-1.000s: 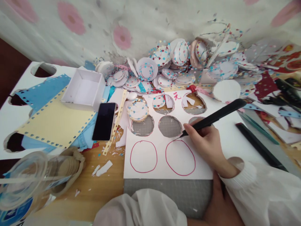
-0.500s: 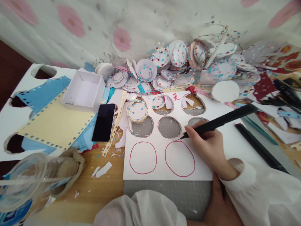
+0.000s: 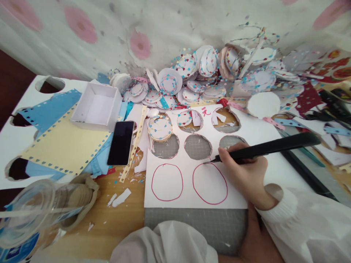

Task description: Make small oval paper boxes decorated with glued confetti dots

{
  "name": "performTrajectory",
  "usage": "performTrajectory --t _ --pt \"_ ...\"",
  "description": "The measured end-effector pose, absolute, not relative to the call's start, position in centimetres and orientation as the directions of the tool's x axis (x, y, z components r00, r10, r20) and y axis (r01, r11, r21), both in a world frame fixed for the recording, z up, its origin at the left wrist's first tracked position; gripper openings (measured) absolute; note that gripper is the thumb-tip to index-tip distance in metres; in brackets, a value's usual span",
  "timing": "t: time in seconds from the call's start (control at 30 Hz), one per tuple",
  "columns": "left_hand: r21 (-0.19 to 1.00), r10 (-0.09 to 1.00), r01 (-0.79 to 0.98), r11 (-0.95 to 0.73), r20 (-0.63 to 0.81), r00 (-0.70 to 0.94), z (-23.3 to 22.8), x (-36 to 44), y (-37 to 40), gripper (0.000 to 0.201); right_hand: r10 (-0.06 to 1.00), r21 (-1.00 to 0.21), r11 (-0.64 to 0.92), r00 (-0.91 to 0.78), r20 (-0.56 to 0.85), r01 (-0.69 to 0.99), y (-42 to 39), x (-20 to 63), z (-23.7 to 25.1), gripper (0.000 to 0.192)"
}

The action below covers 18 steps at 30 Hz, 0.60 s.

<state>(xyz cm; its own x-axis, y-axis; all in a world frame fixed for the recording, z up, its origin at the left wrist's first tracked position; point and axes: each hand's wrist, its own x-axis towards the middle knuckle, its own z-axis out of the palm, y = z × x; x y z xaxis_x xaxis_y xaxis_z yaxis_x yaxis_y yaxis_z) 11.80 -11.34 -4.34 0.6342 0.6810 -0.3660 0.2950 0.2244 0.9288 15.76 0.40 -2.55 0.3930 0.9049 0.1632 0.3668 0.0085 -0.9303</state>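
My right hand (image 3: 244,171) is closed round a slim black craft knife (image 3: 260,149). The knife's thin tip touches the top of a red circle drawn on a white card sheet (image 3: 167,201). Another red circle is drawn to its left, and several round holes are cut through the upper part. Beneath the card lies a grey cutting mat (image 3: 189,223). My left hand (image 3: 253,233) rests near the card's lower right edge, crossing under my right wrist; its fingers are mostly hidden by the right sleeve.
Decorated paper discs (image 3: 170,83) are heaped along the back. At left are a white box (image 3: 94,106), a phone (image 3: 120,142), yellow paper (image 3: 64,142) and a clear plastic cup (image 3: 35,212). A black bar (image 3: 307,177) lies at right. Paper scraps (image 3: 122,197) dot the wooden table.
The knife's rear end has swung right and slightly down, so it lies flatter. Its tip stays near the circle's top. My left hand has hardly moved.
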Motion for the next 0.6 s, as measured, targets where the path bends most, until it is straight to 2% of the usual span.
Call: performTrajectory --t 0.6 --pt "0.889 0.676 0.208 0.409 -0.448 0.585 -3.92 11.52 -11.08 0.026 0.856 -0.930 -0.096 0.507 0.105 0.355 0.37 15.82 -2.23 0.024"
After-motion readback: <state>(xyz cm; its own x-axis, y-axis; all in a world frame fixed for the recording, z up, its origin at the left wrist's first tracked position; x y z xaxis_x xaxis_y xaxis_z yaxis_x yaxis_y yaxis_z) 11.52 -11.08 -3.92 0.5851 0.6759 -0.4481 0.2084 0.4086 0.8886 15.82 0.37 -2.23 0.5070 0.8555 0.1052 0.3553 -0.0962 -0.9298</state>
